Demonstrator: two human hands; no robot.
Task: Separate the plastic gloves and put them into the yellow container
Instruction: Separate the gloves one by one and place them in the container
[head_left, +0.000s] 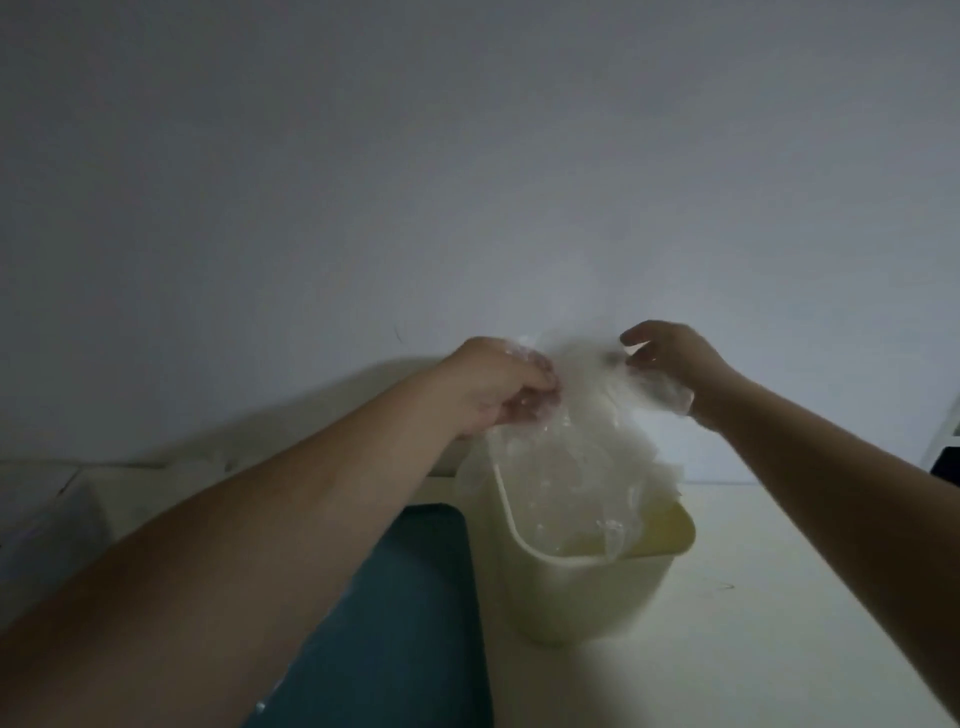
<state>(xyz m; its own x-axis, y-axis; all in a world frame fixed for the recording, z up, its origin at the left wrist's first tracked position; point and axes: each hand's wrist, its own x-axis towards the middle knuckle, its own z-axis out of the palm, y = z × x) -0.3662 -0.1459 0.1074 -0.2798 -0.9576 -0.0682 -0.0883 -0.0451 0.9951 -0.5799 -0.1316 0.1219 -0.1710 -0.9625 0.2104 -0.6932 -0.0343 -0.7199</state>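
Dim grey wall behind a pale table (769, 582): a person's left hand (498, 387) and right hand (670, 361), fingers curled, each grip a side of a bunch of clear plastic gloves (561, 441). The bunch hangs above the yellow container (582, 603), its lower end dipping inside, beside a teal mat (405, 623).

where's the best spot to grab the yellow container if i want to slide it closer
Probably the right rim of the yellow container, coming from the right. The gloves hang into its left and middle, and a teal object sits close against its left side, so only the right edge shows bare and easy to reach.
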